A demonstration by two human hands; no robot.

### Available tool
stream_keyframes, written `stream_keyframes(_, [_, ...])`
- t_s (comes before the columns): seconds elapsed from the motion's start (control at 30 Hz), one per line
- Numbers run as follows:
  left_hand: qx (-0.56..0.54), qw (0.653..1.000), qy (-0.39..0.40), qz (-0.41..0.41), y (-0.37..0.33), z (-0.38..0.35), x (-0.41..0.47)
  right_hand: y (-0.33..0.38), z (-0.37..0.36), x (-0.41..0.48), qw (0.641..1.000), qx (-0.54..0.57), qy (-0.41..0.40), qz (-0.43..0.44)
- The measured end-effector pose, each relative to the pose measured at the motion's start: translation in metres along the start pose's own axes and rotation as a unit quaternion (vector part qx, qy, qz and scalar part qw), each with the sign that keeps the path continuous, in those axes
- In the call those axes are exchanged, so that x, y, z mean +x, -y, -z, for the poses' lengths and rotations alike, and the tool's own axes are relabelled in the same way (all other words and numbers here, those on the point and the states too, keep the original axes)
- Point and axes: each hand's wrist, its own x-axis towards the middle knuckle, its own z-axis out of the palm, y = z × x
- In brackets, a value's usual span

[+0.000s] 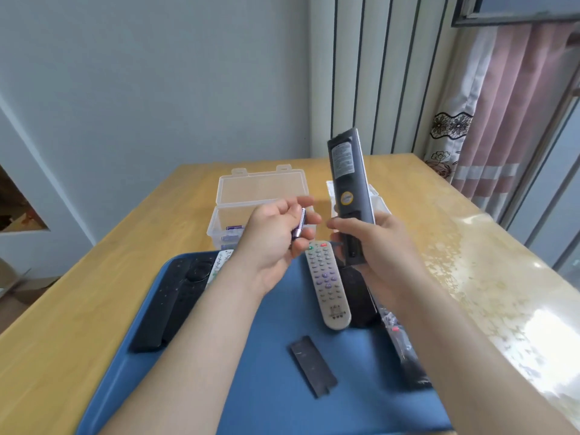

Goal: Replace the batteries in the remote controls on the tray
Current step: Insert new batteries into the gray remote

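My right hand (376, 246) holds a long dark remote (348, 183) upright above the tray, its back with a label and yellow sticker facing me and its battery bay open at the lower end. My left hand (276, 240) pinches a purple-and-silver battery (299, 224) just left of that remote. The remote's dark battery cover (312, 365) lies loose on the blue tray (266, 387). Also on the tray are a grey remote (328, 287) with purple buttons, black remotes (175, 299) on the left and a white remote (219, 262) partly hidden by my left arm.
A clear plastic box (260, 196) with its lid open stands behind the tray and holds purple batteries (233, 230). A second clear container (376, 196) sits behind the held remote. Another black remote (357, 296) and a bagged item (401, 340) lie at the tray's right side. The wooden table (78, 293) meets the wall.
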Motion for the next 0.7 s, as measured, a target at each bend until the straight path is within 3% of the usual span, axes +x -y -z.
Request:
stream_keyframes(0.1, [0.194, 0.980, 0.007, -0.049, 0.004, -0.029, 0.048, 0.018, 0.023, 0.026, 0.996, -0.079, -0.039, 0.016])
stream_keyframes(0.23, [0.434, 0.895, 0.060, -0.090, 0.013, -0.065, 0.105, 0.034, 0.049, 0.059, 0.992, -0.103, -0.067, 0.000])
stream_keyframes(0.3, [0.464, 0.877, 0.101, -0.075, 0.017, -0.069, 0.119, 0.034, 0.055, 0.072, 0.993, -0.101, -0.067, -0.010])
stream_keyframes(0.4, [0.448, 0.882, 0.125, -0.082, 0.017, -0.060, 0.126, 0.027, 0.053, 0.086, 0.993, -0.101, -0.061, -0.008])
stream_keyframes(0.57, [0.426, 0.888, -0.011, -0.171, -0.016, -0.008, 0.120, 0.019, 0.035, 0.091, 0.993, -0.116, -0.023, 0.001])
stream_keyframes(0.7, [0.557, 0.828, -0.013, -0.057, -0.039, 0.068, 0.115, 0.011, -0.003, 0.093, 0.975, -0.217, 0.032, 0.041])
